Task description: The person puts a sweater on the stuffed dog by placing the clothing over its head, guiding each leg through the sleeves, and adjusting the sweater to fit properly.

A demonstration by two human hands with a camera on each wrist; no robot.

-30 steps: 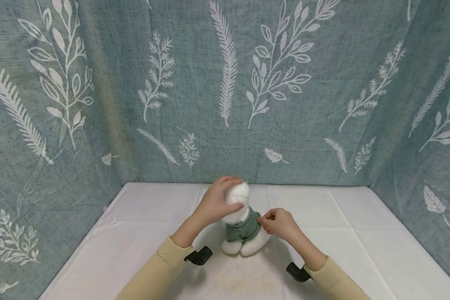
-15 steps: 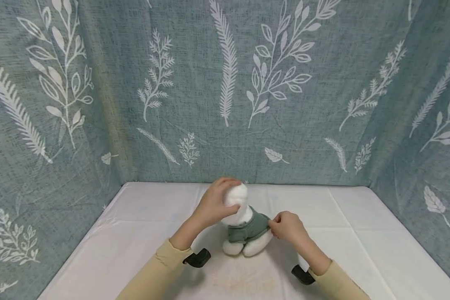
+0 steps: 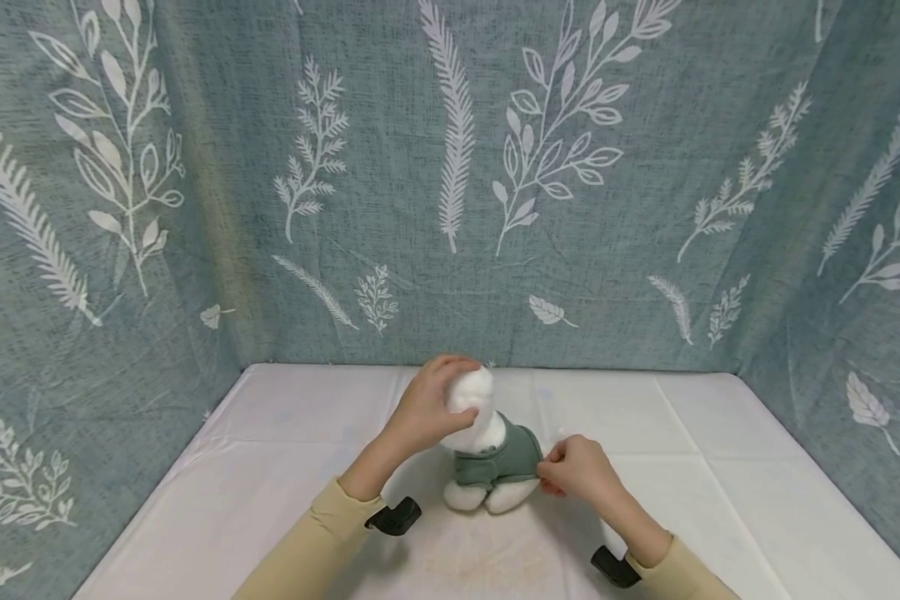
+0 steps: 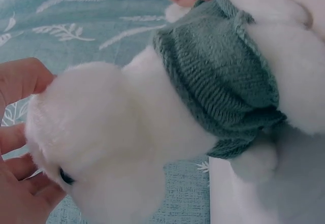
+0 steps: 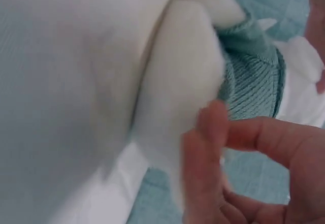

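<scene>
A white plush animal point(image 3: 513, 495) sits upright on the table in the head view, wearing a green knitted sweater point(image 3: 504, 462). My left hand point(image 3: 429, 408) grips its head from the left, thumb in front and fingers over the top. One dark eye point(image 4: 66, 176) shows beside those fingers in the left wrist view. At the sweater's lower right edge, my right hand point(image 3: 579, 472) pinches the hem between thumb and fingertips. The right wrist view has this hand close beside the toy's white leg point(image 5: 177, 76), the ribbed knit just beyond the fingers.
A white cloth point(image 3: 307, 425) covers the table. Blue-green curtains point(image 3: 390, 208) with white leaf prints stand at the back and both sides. A black wrist mount point(image 3: 396, 517) sits under the left wrist, and another black mount point(image 3: 615, 567) under the right.
My right hand has moved right and down, drawing the sweater's edge out and down over the toy's back. The left hand has stayed on the head, shifting slightly left with it.
</scene>
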